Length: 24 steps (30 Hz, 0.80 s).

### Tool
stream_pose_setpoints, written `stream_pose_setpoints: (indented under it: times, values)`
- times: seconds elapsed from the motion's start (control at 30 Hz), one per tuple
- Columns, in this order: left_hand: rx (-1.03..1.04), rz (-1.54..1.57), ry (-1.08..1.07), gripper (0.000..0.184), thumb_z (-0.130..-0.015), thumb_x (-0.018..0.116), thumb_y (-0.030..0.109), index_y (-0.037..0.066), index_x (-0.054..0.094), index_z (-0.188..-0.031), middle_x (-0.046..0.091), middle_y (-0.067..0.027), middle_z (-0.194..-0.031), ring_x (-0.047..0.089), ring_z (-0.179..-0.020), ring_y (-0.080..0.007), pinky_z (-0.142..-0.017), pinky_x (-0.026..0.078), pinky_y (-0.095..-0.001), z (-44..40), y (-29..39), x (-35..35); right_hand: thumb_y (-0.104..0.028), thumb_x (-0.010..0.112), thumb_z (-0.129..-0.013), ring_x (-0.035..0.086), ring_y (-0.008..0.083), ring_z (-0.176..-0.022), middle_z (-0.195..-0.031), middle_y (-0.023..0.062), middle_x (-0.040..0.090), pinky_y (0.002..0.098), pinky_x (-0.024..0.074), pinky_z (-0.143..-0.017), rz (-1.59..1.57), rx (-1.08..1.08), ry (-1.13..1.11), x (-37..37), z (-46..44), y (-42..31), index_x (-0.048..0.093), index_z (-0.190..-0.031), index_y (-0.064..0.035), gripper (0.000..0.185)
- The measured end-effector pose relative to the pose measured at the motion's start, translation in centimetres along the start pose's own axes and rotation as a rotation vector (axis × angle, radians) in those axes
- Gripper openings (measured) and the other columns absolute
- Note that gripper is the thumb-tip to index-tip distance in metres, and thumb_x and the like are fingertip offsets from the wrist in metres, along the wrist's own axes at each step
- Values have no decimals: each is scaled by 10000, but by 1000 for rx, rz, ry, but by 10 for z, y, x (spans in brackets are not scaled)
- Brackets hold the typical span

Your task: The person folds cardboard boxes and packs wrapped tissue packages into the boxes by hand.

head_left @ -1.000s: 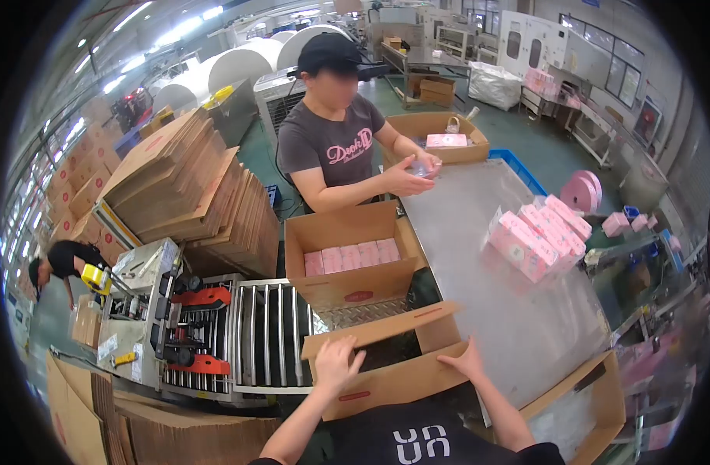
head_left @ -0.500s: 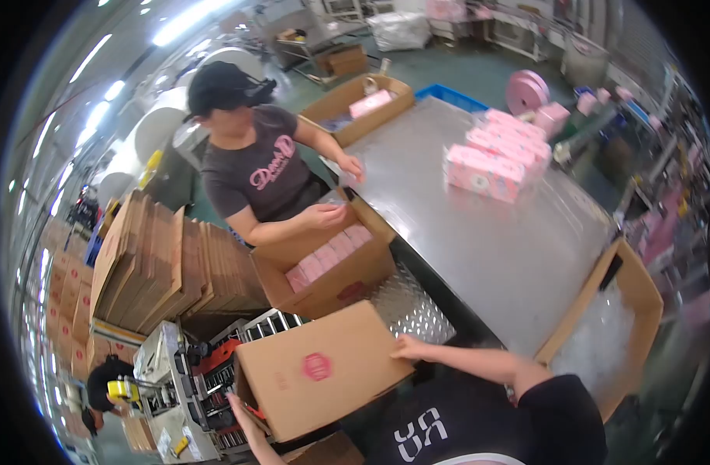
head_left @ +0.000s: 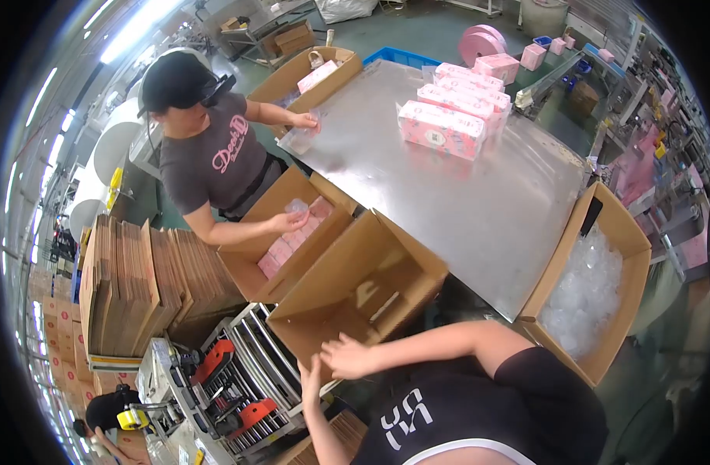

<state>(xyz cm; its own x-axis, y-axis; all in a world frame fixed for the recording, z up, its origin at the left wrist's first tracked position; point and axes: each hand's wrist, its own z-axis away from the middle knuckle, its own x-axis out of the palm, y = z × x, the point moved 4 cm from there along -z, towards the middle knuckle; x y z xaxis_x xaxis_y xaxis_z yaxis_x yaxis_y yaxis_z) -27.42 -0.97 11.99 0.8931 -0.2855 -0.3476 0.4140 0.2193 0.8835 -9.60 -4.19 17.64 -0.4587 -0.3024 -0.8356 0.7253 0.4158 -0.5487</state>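
An open cardboard box (head_left: 347,283) is tilted in front of me with its mouth turned up and its brown inner walls showing. At its near edge my right hand (head_left: 350,357) has its fingers spread, nothing held. Just left of it, my left hand (head_left: 311,381) has its fingers stretched upward against the near corner of the box; the two hands almost meet. Behind it stands another box (head_left: 250,263) holding a row of pink packs (head_left: 289,246). A co-worker (head_left: 215,147) beside that box has thin clear plastic in both hands.
A metal table (head_left: 448,209) bears several pink tissue packs (head_left: 440,130). To the right stands a carton (head_left: 638,267) of clear plastic bags (head_left: 580,294). Flattened cartons (head_left: 138,287) are stacked at left, beside a roller conveyor (head_left: 274,349) with red parts.
The box has turned from showing its printed outer side to showing its open inside. My right hand has left its right edge and come beside my left hand. The view has shifted.
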Motion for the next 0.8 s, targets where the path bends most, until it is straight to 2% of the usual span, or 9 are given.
stream_pose_setpoints:
  times: [0.07, 0.17, 0.27, 0.4, 0.47, 0.6, 0.67, 0.73, 0.8]
  values:
    - [-10, -539, 303, 638, -935, 595, 147, 104, 290, -1494, 589, -269, -1270, 588, -1165, -401, -956, 477, -423, -2, 10, 10, -413, 640, -830, 469, 290, -1273, -1218, 117, 569, 654, 261, -1068, 138, -40, 69, -16, 13, 33, 589, -1166, -56, 493]
    - [82, -557, 382, 615, -914, 565, 42, 125, 319, -1471, 638, -295, -1127, 625, -1072, -433, -873, 514, -468, 8, -7, -20, -377, 603, -847, 451, 356, -1195, -1088, 110, 597, 764, 154, -1036, 406, 127, 219, -80, 53, 88, 680, -994, -106, 318]
    - [106, -569, 417, 594, -917, 548, 24, 129, 333, -1461, 631, -300, -1138, 628, -1072, -427, -872, 512, -470, 47, -6, -65, -175, 525, -889, 260, 373, -1452, -1423, 101, 506, 747, 36, -1101, 481, 326, -96, -127, 94, 101, 629, -1204, -69, 348]
    - [39, -326, 323, 457, -909, 561, 5, 29, 461, -1353, 679, -196, -1100, 672, -989, -315, -812, 535, -396, 71, -93, -131, -241, 530, -914, 174, 190, -1492, -1566, 42, 324, 637, 119, -1159, 691, -131, 52, -24, 143, 214, 416, -1453, -95, 570]
    - [-108, -95, 236, 330, -885, 601, 48, -9, 579, -1210, 681, -89, -1047, 647, -927, -210, -734, 539, -346, 66, -130, -128, -241, 507, -940, 101, 197, -1507, -1634, 21, 114, 566, 152, -1177, 402, 176, -259, 10, 159, 264, 175, -1551, -120, 707]
    - [-443, 115, 90, 317, -842, 629, 150, 27, 576, -1129, 660, -114, -980, 672, -886, -244, -661, 575, -412, 42, -120, -102, -165, 512, -878, 154, 294, -1488, -1639, 78, 64, 447, 258, -1166, 5, 676, -242, 63, 138, 301, 198, -1539, -62, 739]
    - [-420, 194, -13, 366, -841, 623, 141, 14, 557, -1178, 661, -138, -1008, 679, -883, -249, -664, 595, -412, 31, -86, -74, -194, 549, -921, 213, 295, -1471, -1618, 143, 141, 395, 280, -1164, -244, 836, -350, 38, 137, 317, 161, -1544, -42, 750]
    - [-411, 227, -70, 467, -911, 645, 282, 15, 521, -1273, 655, -161, -1095, 686, -894, -259, -646, 594, -372, 24, -62, -39, -222, 575, -939, 485, 268, -1297, -1458, 194, 452, 359, 386, -1083, -711, 561, -204, -33, 145, 316, 385, -1456, -18, 588]
    - [-465, 193, -121, 593, -913, 644, 474, 24, 524, -1282, 650, -136, -1112, 677, -875, -251, -650, 569, -338, 15, -60, -1, -241, 599, -942, 626, 207, -1067, -1214, 131, 656, 342, 469, -977, -1379, 483, 353, -68, 188, 319, 548, -1319, -37, 431]
